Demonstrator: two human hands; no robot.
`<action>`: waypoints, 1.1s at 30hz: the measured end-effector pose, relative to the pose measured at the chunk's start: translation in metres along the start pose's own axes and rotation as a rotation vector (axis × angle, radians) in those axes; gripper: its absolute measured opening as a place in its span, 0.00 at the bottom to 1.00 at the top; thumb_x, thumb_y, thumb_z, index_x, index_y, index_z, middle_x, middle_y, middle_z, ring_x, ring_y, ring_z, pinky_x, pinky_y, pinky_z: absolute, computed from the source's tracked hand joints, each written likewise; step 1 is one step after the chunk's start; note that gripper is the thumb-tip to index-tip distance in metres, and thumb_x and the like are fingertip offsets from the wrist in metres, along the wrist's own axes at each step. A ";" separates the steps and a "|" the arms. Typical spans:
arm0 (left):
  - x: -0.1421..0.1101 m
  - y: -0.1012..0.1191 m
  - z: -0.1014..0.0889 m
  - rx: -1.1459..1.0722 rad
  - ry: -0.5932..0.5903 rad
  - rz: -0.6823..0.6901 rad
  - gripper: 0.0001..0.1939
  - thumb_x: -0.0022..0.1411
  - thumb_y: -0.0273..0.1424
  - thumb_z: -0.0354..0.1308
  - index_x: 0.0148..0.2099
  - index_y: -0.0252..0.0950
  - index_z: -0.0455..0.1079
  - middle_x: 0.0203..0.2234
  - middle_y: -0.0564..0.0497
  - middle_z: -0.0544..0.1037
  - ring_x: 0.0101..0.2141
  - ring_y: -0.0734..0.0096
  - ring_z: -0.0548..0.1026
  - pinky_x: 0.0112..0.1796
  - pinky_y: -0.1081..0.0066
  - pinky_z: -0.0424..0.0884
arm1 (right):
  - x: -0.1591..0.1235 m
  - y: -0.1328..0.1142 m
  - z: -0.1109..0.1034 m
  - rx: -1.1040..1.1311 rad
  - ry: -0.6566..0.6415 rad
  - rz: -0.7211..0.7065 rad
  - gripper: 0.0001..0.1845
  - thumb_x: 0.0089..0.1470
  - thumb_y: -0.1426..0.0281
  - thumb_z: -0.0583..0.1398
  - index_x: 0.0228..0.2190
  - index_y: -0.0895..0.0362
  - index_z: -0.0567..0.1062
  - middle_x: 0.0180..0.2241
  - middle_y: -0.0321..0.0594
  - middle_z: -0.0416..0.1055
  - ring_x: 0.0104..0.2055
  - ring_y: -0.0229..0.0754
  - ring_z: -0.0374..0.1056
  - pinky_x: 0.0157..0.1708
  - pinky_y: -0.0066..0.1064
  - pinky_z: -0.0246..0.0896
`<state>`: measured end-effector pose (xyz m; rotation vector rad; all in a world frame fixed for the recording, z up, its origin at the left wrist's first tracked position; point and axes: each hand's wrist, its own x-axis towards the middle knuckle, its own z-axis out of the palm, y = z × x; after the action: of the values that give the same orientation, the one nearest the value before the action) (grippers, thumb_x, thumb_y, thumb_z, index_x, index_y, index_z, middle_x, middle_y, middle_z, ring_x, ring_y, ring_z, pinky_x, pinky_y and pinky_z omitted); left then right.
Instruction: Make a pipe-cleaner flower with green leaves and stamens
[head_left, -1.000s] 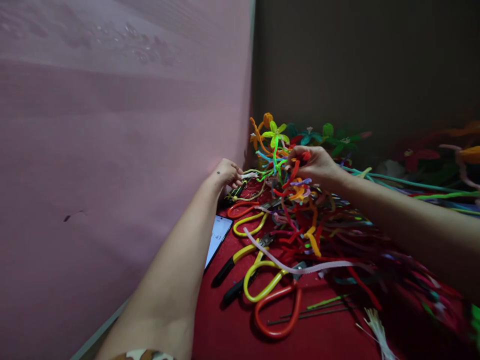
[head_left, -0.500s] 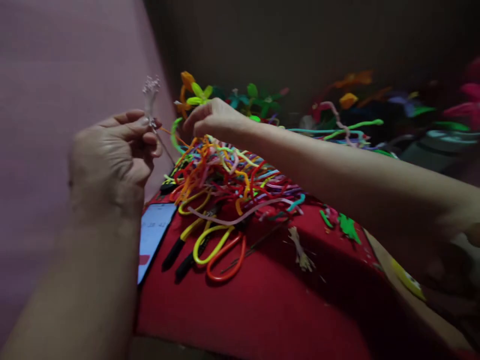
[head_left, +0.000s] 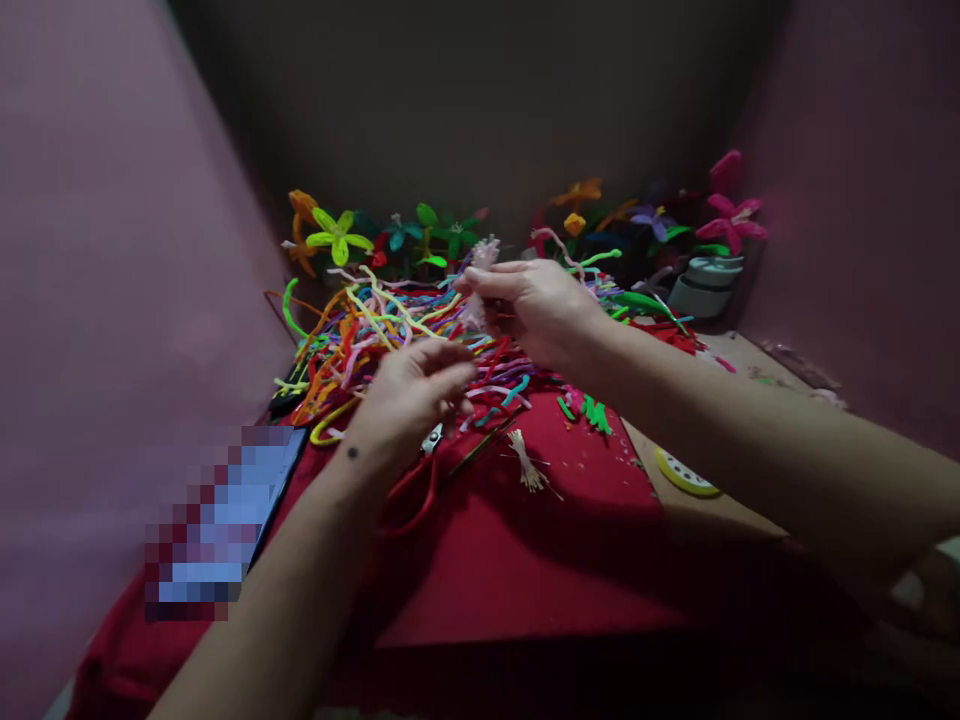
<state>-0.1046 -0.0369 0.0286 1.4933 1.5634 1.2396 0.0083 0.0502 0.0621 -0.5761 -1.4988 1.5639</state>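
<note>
My right hand [head_left: 536,305] is closed around a bundle of pale pink flower stamens [head_left: 485,252], pinching it upright above the pile of pipe cleaners [head_left: 375,330]. Part of the bundle shows below the fingers. Lower and to the left, my left hand [head_left: 427,385] hovers over the front of the pile with fingers loosely bent and apart, and I see nothing in it. Beneath that hand lie red-handled pliers [head_left: 433,438], partly hidden by the wrist. A second stamen bundle [head_left: 526,462], cream coloured, rests on the red cloth [head_left: 480,580].
Pipe-cleaner flowers [head_left: 339,236] stand along the back wall. At left lies a phone [head_left: 277,480], partly pixelated. Green pipe-cleaner pieces [head_left: 596,413], a yellow-rimmed disc [head_left: 686,472] and a grey-green lidded container [head_left: 705,287] are on the right.
The pink stamen bundle has passed from my left hand to my right. My left hand has come down over the pile's front. The view has swung right.
</note>
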 end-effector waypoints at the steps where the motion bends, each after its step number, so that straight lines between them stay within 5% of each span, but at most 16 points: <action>1: -0.005 -0.004 0.006 0.205 -0.135 0.050 0.06 0.52 0.27 0.53 0.34 0.34 0.69 0.22 0.52 0.70 0.21 0.75 0.69 0.20 0.77 0.63 | -0.008 -0.003 -0.009 0.019 0.013 0.016 0.07 0.48 0.69 0.59 0.24 0.61 0.72 0.17 0.34 0.61 0.20 0.32 0.56 0.21 0.26 0.51; 4: -0.018 -0.017 0.027 0.768 -0.425 0.316 0.11 0.52 0.24 0.51 0.37 0.38 0.71 0.32 0.49 0.73 0.31 0.70 0.71 0.31 0.72 0.66 | -0.036 -0.002 -0.031 0.119 0.034 0.100 0.05 0.45 0.70 0.60 0.23 0.61 0.72 0.16 0.33 0.60 0.18 0.31 0.55 0.19 0.26 0.49; 7: -0.028 -0.027 0.046 1.123 -0.439 0.425 0.12 0.57 0.25 0.45 0.38 0.33 0.70 0.34 0.42 0.72 0.32 0.63 0.71 0.29 0.67 0.66 | -0.062 0.014 -0.042 0.211 0.065 0.192 0.07 0.40 0.69 0.62 0.21 0.61 0.72 0.15 0.33 0.60 0.17 0.31 0.53 0.17 0.25 0.47; 11: -0.033 -0.034 0.057 1.295 -0.481 0.701 0.13 0.57 0.22 0.44 0.35 0.31 0.70 0.33 0.37 0.71 0.34 0.56 0.70 0.28 0.62 0.65 | -0.082 0.040 -0.047 0.274 0.079 0.278 0.08 0.36 0.69 0.64 0.21 0.61 0.74 0.16 0.34 0.62 0.18 0.31 0.54 0.17 0.25 0.47; 13: -0.037 -0.032 0.055 1.297 -0.514 0.708 0.14 0.57 0.20 0.43 0.36 0.31 0.69 0.32 0.38 0.71 0.31 0.58 0.70 0.26 0.63 0.64 | -0.086 0.046 -0.049 0.275 0.106 0.303 0.07 0.35 0.70 0.64 0.21 0.61 0.75 0.16 0.35 0.62 0.18 0.31 0.54 0.17 0.25 0.47; 17: -0.056 -0.006 0.034 1.178 -0.490 0.565 0.11 0.58 0.22 0.42 0.35 0.34 0.66 0.28 0.45 0.72 0.24 0.68 0.68 0.23 0.68 0.62 | -0.088 0.045 -0.055 0.265 0.146 0.290 0.08 0.35 0.69 0.64 0.21 0.61 0.74 0.18 0.36 0.62 0.18 0.31 0.54 0.16 0.25 0.45; 19: -0.070 0.013 0.010 1.004 -0.351 0.490 0.08 0.57 0.23 0.45 0.32 0.35 0.64 0.26 0.48 0.71 0.22 0.71 0.67 0.23 0.70 0.63 | -0.090 0.046 -0.058 0.251 0.152 0.294 0.08 0.36 0.68 0.64 0.22 0.61 0.75 0.17 0.35 0.61 0.17 0.31 0.53 0.16 0.26 0.45; 22: -0.077 0.031 -0.042 0.604 -0.002 0.291 0.06 0.56 0.25 0.48 0.32 0.37 0.65 0.25 0.53 0.72 0.24 0.76 0.68 0.25 0.75 0.64 | -0.094 0.052 -0.060 0.231 0.120 0.312 0.09 0.37 0.67 0.65 0.22 0.60 0.74 0.18 0.35 0.61 0.18 0.31 0.54 0.17 0.26 0.46; 25: -0.055 0.021 -0.099 0.333 0.480 0.069 0.04 0.53 0.24 0.51 0.30 0.36 0.65 0.19 0.56 0.69 0.18 0.80 0.65 0.18 0.78 0.60 | -0.099 0.058 -0.056 0.200 0.066 0.325 0.09 0.39 0.65 0.64 0.21 0.58 0.72 0.17 0.34 0.61 0.17 0.32 0.53 0.16 0.27 0.45; 27: -0.031 0.000 -0.127 0.222 0.677 -0.276 0.05 0.52 0.20 0.51 0.28 0.34 0.64 0.20 0.56 0.69 0.17 0.82 0.65 0.19 0.79 0.60 | -0.102 0.060 -0.051 0.151 0.024 0.359 0.09 0.40 0.64 0.63 0.20 0.56 0.71 0.15 0.32 0.59 0.15 0.32 0.51 0.15 0.27 0.43; 30: 0.005 -0.035 -0.148 0.216 0.646 -0.523 0.03 0.55 0.23 0.53 0.30 0.29 0.66 0.21 0.53 0.70 0.19 0.79 0.67 0.20 0.77 0.63 | -0.105 0.060 -0.046 0.067 -0.003 0.407 0.12 0.42 0.62 0.62 0.18 0.56 0.69 0.12 0.31 0.57 0.13 0.31 0.49 0.14 0.27 0.39; 33: 0.031 -0.061 -0.149 0.213 0.570 -0.661 0.14 0.59 0.33 0.51 0.46 0.31 0.64 0.38 0.46 0.71 0.34 0.71 0.71 0.33 0.66 0.70 | -0.106 0.061 -0.046 0.029 -0.024 0.398 0.12 0.43 0.62 0.61 0.18 0.56 0.68 0.12 0.31 0.58 0.13 0.31 0.49 0.14 0.27 0.38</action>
<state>-0.2684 -0.0308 0.0291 0.6225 2.3660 1.1581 0.0839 -0.0052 -0.0285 -0.8822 -1.4364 1.8947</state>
